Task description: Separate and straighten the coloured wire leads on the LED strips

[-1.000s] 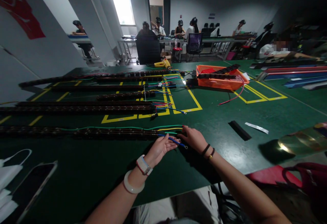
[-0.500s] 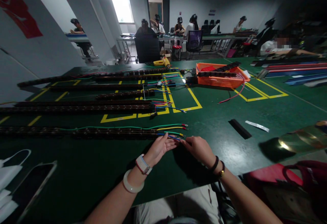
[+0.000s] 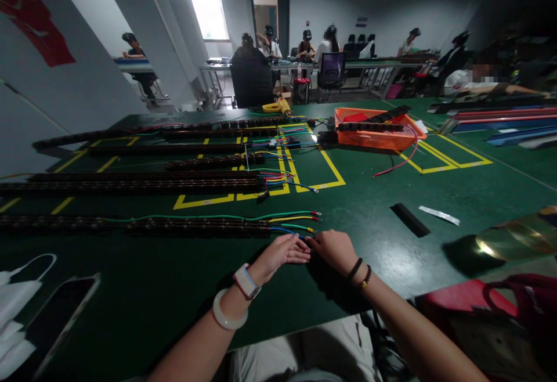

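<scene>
A long dark wire bundle (image 3: 195, 228) lies across the table in front of me. Green, yellow and blue wires with ring terminals stick out of its right end. My right hand (image 3: 335, 249) is closed in a pinch at the tip of the blue wire (image 3: 282, 230); the fingertips hide its end. Just left of it, my left hand (image 3: 282, 254) rests palm up under that wire, fingers stretched out and thumb beside the wire. The green wire (image 3: 282, 216) and yellow wire (image 3: 293, 218) lie free just beyond both hands.
More wire bundles (image 3: 143, 184) lie behind, across yellow tape outlines. An orange basket (image 3: 378, 140) and a yellow heat gun (image 3: 277, 107) stand farther back. At right are a black strip (image 3: 409, 220), a white strip (image 3: 439, 215) and a shiny bottle (image 3: 517, 234); a phone (image 3: 63, 312) lies left.
My left hand has dropped slightly, away from the bundle's end, and its thumb has shifted toward the wire tip. My right hand stays at the blue wire's end, its wrist turned slightly.
</scene>
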`<action>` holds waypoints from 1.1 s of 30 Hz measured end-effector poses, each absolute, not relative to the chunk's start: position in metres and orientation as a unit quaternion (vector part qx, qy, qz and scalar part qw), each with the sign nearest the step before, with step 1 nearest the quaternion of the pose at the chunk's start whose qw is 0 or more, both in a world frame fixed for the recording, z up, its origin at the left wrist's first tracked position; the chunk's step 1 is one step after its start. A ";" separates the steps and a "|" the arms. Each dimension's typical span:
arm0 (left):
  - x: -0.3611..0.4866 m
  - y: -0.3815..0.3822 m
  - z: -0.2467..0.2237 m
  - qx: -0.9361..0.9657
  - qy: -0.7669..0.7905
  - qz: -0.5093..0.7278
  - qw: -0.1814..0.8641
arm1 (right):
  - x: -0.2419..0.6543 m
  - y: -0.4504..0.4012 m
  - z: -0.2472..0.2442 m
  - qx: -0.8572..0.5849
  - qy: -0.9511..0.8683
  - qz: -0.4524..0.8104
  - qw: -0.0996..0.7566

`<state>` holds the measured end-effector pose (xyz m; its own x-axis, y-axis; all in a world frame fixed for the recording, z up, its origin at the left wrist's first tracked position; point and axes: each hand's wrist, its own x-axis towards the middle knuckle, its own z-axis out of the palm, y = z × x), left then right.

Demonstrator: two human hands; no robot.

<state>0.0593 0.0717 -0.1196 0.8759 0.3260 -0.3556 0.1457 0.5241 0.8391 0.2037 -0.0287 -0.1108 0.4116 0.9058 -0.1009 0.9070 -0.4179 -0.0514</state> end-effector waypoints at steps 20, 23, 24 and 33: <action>0.058 0.073 -0.119 0.478 0.219 0.035 0.850 | 0.239 0.059 -0.111 0.640 0.756 -0.105 -0.089; 0.058 0.074 -0.121 0.429 0.248 0.054 0.867 | 0.238 0.059 -0.106 0.627 0.767 -0.120 -0.066; 0.059 0.074 -0.122 0.412 0.257 0.061 0.872 | 0.236 0.058 -0.104 0.629 0.766 -0.118 -0.066; 0.070 0.069 -0.129 0.281 0.269 0.207 0.898 | 0.193 0.031 -0.096 0.595 0.790 0.147 0.004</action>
